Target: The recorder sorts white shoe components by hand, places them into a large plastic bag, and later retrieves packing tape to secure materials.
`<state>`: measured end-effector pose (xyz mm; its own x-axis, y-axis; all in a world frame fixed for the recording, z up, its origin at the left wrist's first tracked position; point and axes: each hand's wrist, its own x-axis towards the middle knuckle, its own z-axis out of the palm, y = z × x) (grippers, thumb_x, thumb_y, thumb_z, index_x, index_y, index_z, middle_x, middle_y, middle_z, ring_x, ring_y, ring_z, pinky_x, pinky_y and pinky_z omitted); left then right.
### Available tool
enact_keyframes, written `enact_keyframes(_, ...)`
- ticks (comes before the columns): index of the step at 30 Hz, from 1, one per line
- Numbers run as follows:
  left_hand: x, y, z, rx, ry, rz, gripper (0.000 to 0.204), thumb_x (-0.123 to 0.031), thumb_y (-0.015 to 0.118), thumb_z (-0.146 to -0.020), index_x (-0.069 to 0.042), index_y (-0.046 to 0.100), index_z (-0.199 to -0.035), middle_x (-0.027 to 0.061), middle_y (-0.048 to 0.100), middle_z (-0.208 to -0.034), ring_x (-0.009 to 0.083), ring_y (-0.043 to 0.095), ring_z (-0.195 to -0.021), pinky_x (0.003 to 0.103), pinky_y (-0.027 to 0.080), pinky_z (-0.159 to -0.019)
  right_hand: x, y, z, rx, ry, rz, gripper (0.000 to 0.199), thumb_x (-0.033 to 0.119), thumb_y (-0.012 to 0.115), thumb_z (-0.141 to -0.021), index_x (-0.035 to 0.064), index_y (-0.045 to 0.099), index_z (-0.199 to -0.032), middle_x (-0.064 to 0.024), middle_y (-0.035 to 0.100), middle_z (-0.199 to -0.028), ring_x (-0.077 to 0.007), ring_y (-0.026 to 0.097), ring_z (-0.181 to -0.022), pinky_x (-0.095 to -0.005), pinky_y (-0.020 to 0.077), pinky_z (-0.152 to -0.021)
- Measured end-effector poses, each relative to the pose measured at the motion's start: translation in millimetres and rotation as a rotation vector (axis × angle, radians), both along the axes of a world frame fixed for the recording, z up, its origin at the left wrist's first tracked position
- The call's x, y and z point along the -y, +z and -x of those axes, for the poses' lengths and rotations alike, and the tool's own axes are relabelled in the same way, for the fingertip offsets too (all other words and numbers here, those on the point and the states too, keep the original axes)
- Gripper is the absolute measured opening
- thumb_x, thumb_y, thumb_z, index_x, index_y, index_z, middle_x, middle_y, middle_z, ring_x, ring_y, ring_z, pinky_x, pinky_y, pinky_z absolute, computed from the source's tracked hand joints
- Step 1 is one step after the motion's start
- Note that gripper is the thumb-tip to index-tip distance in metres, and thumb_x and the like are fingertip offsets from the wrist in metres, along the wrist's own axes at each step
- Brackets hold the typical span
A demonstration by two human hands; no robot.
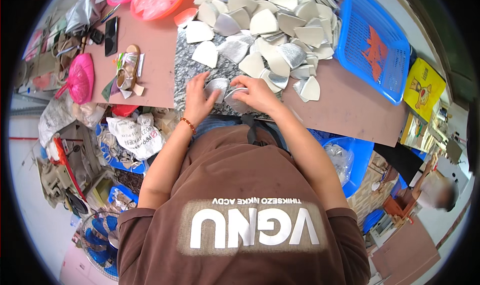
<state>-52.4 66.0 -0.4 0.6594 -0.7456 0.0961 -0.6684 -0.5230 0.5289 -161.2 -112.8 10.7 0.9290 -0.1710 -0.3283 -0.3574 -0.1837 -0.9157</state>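
Observation:
On a speckled grey stone slab (183, 67) at the table's front edge, both my hands work on small curved, shell-shaped pieces with silvery faces. My left hand (198, 101), a beaded bracelet at its wrist, has its fingers spread beside one silvery piece (216, 85), and the thumb lies over that piece. Close by on the right, my right hand (260, 96) pinches another silvery piece (237, 103) between thumb and fingers, tilted up from the slab. A large heap of similar cream and silver pieces (263, 22) spreads just beyond my hands.
A blue plastic basket (345, 50) with orange-red scraps stands right of the heap. Far left are an orange basin (175, 11), a dark phone (111, 37), a sandal (129, 67) and a pink bag (81, 78). A blue bin (361, 161) sits below the table's right edge. Another person sits at far right.

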Motion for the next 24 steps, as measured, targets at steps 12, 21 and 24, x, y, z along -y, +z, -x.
enact_keyframes(12,-32.8,-27.3,5.6,-1.241,0.461,0.309,0.021,-0.009,0.056,-0.088,-0.002,0.057,-0.107,-0.0014,0.062,-0.083,0.003,0.054,-0.068,0.018,0.044,-0.061,-1.3,-52.4,31.3,-0.052,-0.342,-0.158,0.029,0.015,0.06,-0.083,-0.0009,0.053,-0.106,-0.0099,0.061,-0.089,-0.012,0.059,-0.073,-0.0256,0.0472,-0.066)
enact_keyframes(21,-15.6,-30.9,0.3,-0.733,0.296,0.01,0.025,-0.012,0.06,-0.084,-0.002,0.056,-0.107,0.006,0.061,-0.079,0.0157,0.057,-0.066,0.027,0.045,-0.06,5.5,-56.9,95.5,-0.084,-0.557,-0.027,0.024,0.01,0.059,-0.082,0.0009,0.053,-0.104,-0.0056,0.059,-0.084,-0.0111,0.054,-0.065,-0.0236,0.0444,-0.059)
enact_keyframes(24,-8.8,-21.2,4.3,-0.444,0.233,-0.083,0.03,-0.011,0.063,-0.078,-0.003,0.056,-0.107,0.0117,0.058,-0.086,0.025,0.056,-0.074,0.033,0.045,-0.068,5.4,-40.4,87.8,-0.053,-0.61,0.238,0.026,0.008,0.06,-0.079,0.0015,0.053,-0.103,-0.0085,0.054,-0.092,-0.0146,0.054,-0.067,-0.0254,0.045,-0.059)
